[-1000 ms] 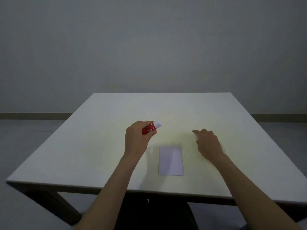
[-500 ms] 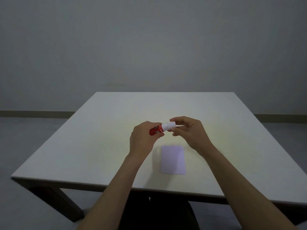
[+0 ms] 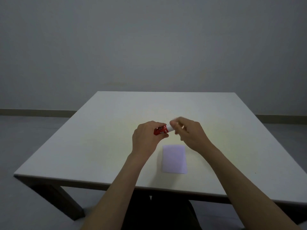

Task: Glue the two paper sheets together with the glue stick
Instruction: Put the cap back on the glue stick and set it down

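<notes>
A red glue stick [image 3: 160, 131] with a white cap is held level above the table, its cap pointing right. My left hand [image 3: 146, 138] is wrapped around the red body. My right hand [image 3: 189, 134] pinches the white cap end with its fingertips; that hand is slightly blurred. Below the hands a pale lilac paper sheet [image 3: 174, 159] lies flat on the white table [image 3: 99, 138], near the front edge. I see only one sheet outline; whether a second one lies under it I cannot tell.
The square white table has dark legs [image 3: 56, 200] and stands on a grey floor in front of a plain grey wall. Both forearms reach in from the bottom of the view.
My right hand left the table, rose to the glue stick and closed its fingers on the white cap. My left hand kept holding the red body, shifting slightly right.
</notes>
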Demonstrator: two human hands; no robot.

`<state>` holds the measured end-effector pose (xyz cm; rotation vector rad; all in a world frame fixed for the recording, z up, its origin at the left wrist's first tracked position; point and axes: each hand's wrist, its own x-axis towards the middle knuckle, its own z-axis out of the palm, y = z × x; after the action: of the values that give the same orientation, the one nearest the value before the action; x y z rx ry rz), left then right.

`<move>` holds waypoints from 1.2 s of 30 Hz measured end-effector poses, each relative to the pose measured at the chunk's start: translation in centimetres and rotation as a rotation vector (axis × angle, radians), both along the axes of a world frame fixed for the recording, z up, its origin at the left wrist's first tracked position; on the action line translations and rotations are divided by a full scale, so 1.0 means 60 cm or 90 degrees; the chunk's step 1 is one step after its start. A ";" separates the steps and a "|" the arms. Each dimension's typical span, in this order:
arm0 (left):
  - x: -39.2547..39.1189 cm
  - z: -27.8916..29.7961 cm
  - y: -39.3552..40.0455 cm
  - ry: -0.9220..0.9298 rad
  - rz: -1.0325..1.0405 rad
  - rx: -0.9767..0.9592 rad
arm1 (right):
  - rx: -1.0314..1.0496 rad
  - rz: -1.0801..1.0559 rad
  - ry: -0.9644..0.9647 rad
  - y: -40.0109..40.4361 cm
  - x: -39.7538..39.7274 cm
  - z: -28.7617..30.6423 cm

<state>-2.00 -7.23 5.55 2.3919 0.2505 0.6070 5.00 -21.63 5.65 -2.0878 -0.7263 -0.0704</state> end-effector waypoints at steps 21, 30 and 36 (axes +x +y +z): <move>0.025 -0.048 0.011 -0.087 0.150 -0.121 | -0.074 -0.068 0.023 0.020 0.002 0.007; 0.083 -0.092 0.058 -0.089 0.263 -0.254 | -0.065 -0.039 0.090 -0.022 0.005 -0.045; 0.095 -0.113 0.071 -0.070 0.275 -0.244 | -0.079 -0.015 0.110 -0.020 0.012 -0.049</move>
<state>3.73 -2.97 -1.21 1.9354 0.7753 0.8009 5.75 -22.81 2.70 -2.1877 -0.6150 0.1444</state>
